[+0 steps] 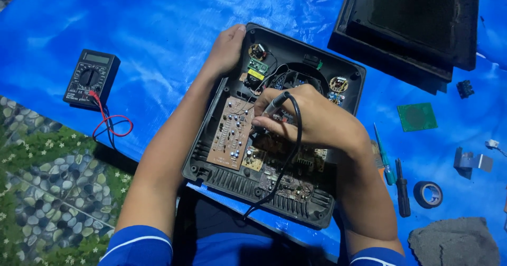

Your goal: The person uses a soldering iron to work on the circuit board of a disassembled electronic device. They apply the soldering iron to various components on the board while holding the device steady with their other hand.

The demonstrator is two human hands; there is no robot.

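An opened black appliance base (346, 76) lies on the blue sheet, its circuit boards and wiring exposed. A brown circuit board (229, 134) with small components sits tilted at its left side. My right hand (311, 119) is over the middle, shut on a pen-like tool with a black cable (288, 155), its tip pointing down near the brown board's right edge. My left hand (226, 49) rests on the housing's upper left rim, fingers curled over the edge.
A black multimeter (91, 78) with red and black leads lies at left. The dark top cover (412, 23) sits at upper right. Right of the base lie two screwdrivers (393, 171), a green square board (417, 117), a tape roll (428, 194), a metal bracket (471, 162) and a grey sponge (454, 242).
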